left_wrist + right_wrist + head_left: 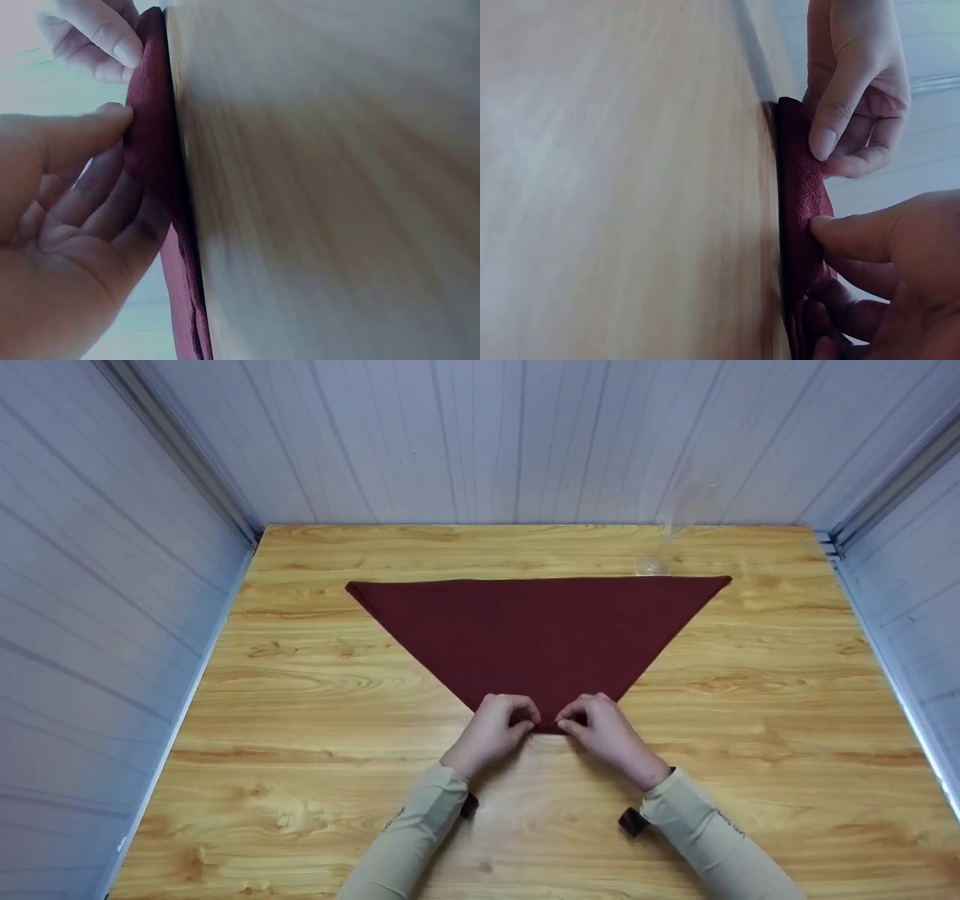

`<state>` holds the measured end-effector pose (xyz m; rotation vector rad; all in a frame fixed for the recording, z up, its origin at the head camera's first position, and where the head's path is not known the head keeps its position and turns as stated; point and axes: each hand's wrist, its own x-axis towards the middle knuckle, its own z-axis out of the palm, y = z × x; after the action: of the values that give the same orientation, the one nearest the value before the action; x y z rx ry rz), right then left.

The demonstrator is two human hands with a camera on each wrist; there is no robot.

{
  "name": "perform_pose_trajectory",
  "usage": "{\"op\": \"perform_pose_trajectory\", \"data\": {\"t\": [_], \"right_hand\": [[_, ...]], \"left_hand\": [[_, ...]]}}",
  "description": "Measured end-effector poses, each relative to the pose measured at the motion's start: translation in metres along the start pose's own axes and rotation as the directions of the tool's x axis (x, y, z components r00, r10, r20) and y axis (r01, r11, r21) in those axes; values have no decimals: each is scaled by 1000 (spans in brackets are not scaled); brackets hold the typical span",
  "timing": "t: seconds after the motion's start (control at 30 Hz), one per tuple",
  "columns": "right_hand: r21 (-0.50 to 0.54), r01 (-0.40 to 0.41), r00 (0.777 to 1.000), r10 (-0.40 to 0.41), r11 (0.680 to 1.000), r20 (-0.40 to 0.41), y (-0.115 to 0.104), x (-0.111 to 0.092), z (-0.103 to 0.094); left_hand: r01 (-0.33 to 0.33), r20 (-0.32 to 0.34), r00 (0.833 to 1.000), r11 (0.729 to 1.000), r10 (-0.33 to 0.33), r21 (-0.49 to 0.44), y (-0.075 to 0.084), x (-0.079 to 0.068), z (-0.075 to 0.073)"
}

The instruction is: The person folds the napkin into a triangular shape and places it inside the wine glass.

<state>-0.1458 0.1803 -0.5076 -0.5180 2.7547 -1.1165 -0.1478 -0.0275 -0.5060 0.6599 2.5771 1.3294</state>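
A dark red cloth (540,645) lies on the wooden table, its long straight edge at the back and its sides narrowing toward the person. The short near end is folded into a narrow band. At the left part of this band, the left hand (489,735) pinches the fabric between thumb and fingers. Close beside it, the right hand (609,736) pinches the right part the same way. Both wrist views show thumbs on the fold (154,135), with fingers partly hidden behind the cloth; in the right wrist view the fold (802,187) stands slightly raised.
Behind the cloth at the back right stands a clear stemmed glass (651,566), faint against the wall. White panelled walls (480,442) border the wooden table (315,735) at the back and sides. Black devices (634,822) sit at the wrists.
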Motion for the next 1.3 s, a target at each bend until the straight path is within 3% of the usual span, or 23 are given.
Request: {"op": "perform_pose_trajectory", "data": {"t": [0.3,0.5,0.63,0.8,1.0,1.13,1.3], "right_hand": [[58,-55,997,58,997,-42,-1,6,-2],[7,165,985,-165,986,-50,1,5,1],[12,252,967,-251,968,-29,3,2,3],[50,248,969,-247,967,-15,7,-2,2],[90,230,973,-231,969,-5,12,-3,3],[53,230,973,-230,972,-3,13,-1,4],[-16,222,975,-222,975,7,9,0,3]], "left_hand": [[92,-82,992,996,-93,-15,3,4,1],[105,-141,984,993,-112,-54,1,5,4],[57,-166,984,997,-63,-44,2,5,5],[4,-147,989,999,-9,-35,2,3,6],[-8,-65,998,999,5,-51,2,1,5],[-14,-22,1000,999,14,-32,2,-1,5],[-24,-20,999,999,25,48,3,-1,4]]}}
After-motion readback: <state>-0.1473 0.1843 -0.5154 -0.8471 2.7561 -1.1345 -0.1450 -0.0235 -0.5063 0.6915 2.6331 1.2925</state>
